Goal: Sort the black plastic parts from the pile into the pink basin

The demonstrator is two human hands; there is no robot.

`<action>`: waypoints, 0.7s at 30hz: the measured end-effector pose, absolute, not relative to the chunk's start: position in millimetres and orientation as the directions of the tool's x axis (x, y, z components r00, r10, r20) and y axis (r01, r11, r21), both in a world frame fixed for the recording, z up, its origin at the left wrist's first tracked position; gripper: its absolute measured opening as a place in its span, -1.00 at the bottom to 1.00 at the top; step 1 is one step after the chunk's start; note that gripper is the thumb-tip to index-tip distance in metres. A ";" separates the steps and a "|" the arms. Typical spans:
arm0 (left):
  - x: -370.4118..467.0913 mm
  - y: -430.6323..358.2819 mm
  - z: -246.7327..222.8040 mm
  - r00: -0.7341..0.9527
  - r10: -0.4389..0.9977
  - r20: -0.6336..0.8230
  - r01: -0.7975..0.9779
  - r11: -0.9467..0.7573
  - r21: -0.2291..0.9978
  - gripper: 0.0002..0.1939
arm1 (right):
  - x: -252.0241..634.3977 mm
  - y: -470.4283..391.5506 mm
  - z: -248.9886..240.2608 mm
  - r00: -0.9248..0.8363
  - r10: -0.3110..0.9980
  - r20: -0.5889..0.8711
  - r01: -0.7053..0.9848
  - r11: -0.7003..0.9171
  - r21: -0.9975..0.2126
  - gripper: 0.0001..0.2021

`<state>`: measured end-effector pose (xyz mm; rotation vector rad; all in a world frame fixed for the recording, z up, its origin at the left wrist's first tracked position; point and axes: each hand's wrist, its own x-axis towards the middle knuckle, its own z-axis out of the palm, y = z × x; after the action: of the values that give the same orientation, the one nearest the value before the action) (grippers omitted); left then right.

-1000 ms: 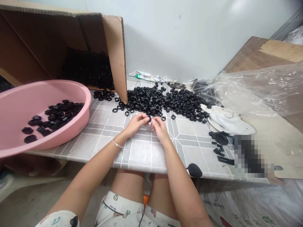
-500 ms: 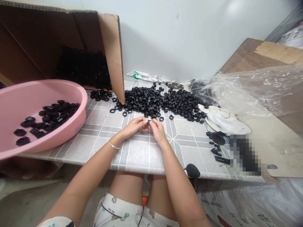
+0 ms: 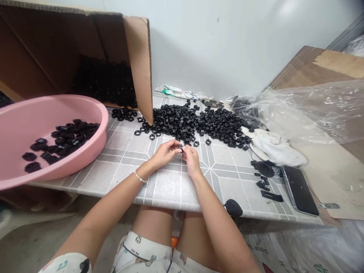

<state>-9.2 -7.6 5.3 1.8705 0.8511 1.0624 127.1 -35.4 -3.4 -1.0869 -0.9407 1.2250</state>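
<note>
Between the fingertips of both hands is a small black plastic ring (image 3: 181, 146), partly covered by the fingers. My left hand (image 3: 165, 153) pinches it from the left. My right hand (image 3: 191, 158) closes on it from the right, thumb and fingers together. Just beyond the hands spreads a heap of similar black rings (image 3: 178, 119), many with a faceted, nut-like outer shape. A few loose ones lie at the heap's near edge, close to my right hand.
At the left, a pink basin (image 3: 104, 125) holds more black pieces, and a cardboard box (image 3: 140, 68) on its side contains a dark pile. On the right lie a white cloth (image 3: 274, 146), a phone (image 3: 300, 189), small black parts and clear plastic sheeting (image 3: 318, 106).
Both hands stay together over the same spot, with the fingers shifted slightly around the small ring. The whole view has moved a little, so things appear slightly further right.
</note>
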 end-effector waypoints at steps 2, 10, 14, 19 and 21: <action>-9.9 -10.5 7.0 0.431 0.779 0.455 0.264 -0.591 0.762 -0.74 | 125.6 -35.4 -1.8 0.115 0.992 -0.052 -0.315 -0.013 -0.949 -0.66; -3.2 -15.2 11.6 0.385 0.714 0.584 0.352 -0.699 0.623 -0.78 | 130.2 -28.6 0.8 -0.068 0.995 -0.070 -0.515 -0.095 -0.852 -0.62; 0.8 -13.6 6.2 0.231 0.877 0.422 0.157 -0.462 0.873 -0.72 | 135.1 -27.0 0.3 -0.100 0.991 -0.086 -0.517 -0.126 -0.847 -0.47; -3.9 -5.7 15.7 0.075 0.972 0.222 -0.213 -0.202 0.956 -0.70 | 136.1 -29.1 -1.7 -0.060 0.994 -0.095 -0.455 -0.113 -0.884 -0.47; -16.1 -0.1 27.8 -0.039 0.985 0.170 -0.441 -0.170 0.881 -0.75 | 135.0 -30.0 -1.9 -0.072 0.994 -0.086 -0.420 -0.109 -0.901 -0.47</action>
<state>-16.1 -0.1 27.8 0.9806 0.7729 1.5174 135.0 -30.0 -1.9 -0.9225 -0.8655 1.4953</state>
